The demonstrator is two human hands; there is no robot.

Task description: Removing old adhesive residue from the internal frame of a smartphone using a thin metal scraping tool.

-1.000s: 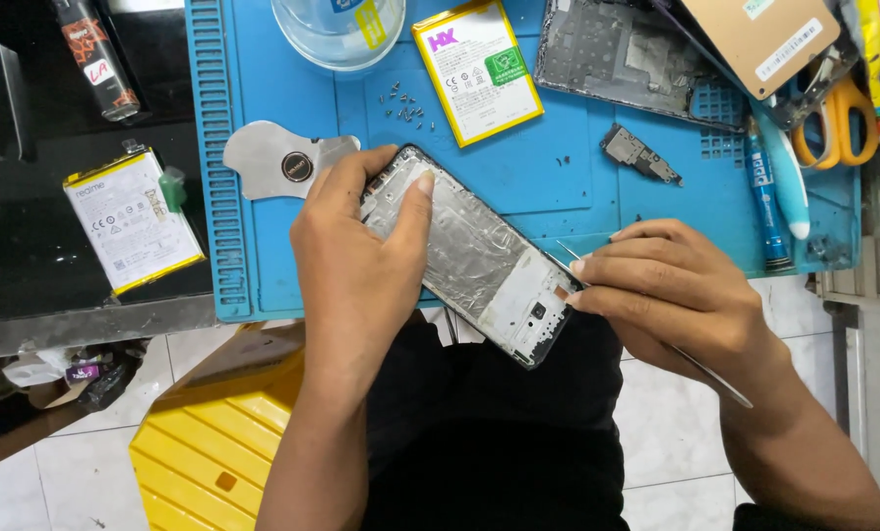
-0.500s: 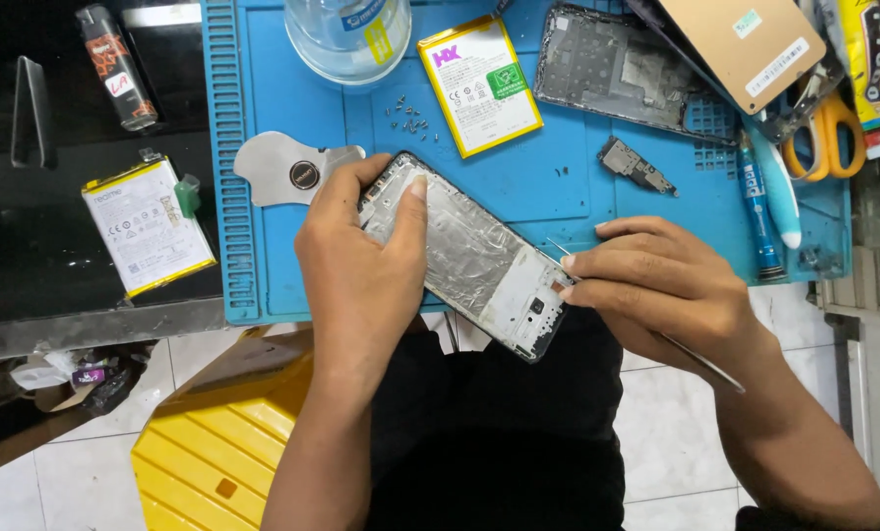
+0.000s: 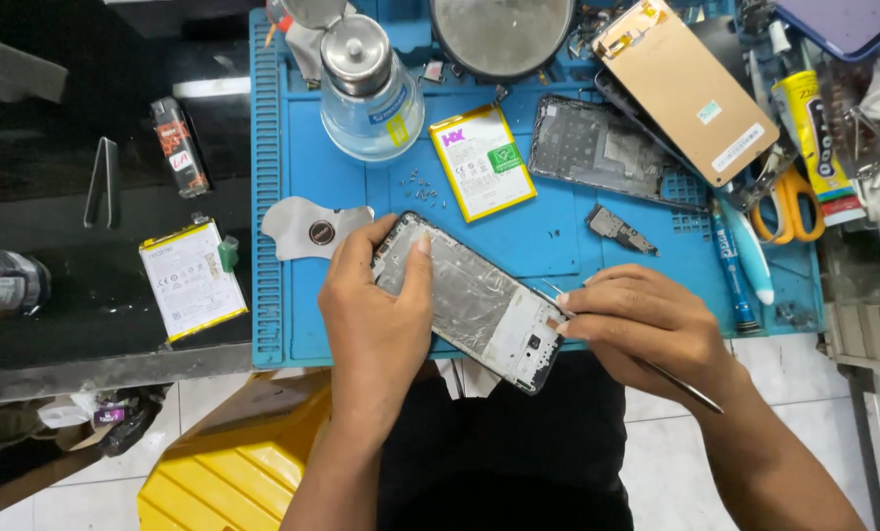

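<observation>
A dark, glossy desk [image 3: 86,324] runs across the upper view, with pale floor tiles [image 3: 656,462] below its edge and a yellow ribbed plastic stool [image 3: 233,482] standing on them. Most of the desk's right part is covered by a blue rubbery work mat [image 3: 568,236] with moulded ridges and small compartments along its border. At the mat's top edge sits a round, grey dish [image 3: 501,34]; what lies in it cannot be made out. Beside it stands a clear glass bottle [image 3: 369,98] with a metal pump top, holding clear liquid.

A tan, flat screen panel [image 3: 691,93] lies slanted over a dark phone back frame [image 3: 602,147]. The opened phone frame [image 3: 469,300], silvery inside with a dark rim, is tilted over the mat's near edge. The left hand [image 3: 376,324] grips its upper end, thumb across the metal plate. The right hand [image 3: 651,329] is closed around thin metal tweezers [image 3: 676,379], their tip touching the frame's lower corner.

A white and yellow battery [image 3: 481,162] lies on the mat, another white battery [image 3: 192,280] on the bare desk. Orange-handled scissors [image 3: 786,206] rest near the mat's right edge, just beside a blue and white pen [image 3: 730,261]. Tiny screws [image 3: 420,187] are scattered near the bottle.
</observation>
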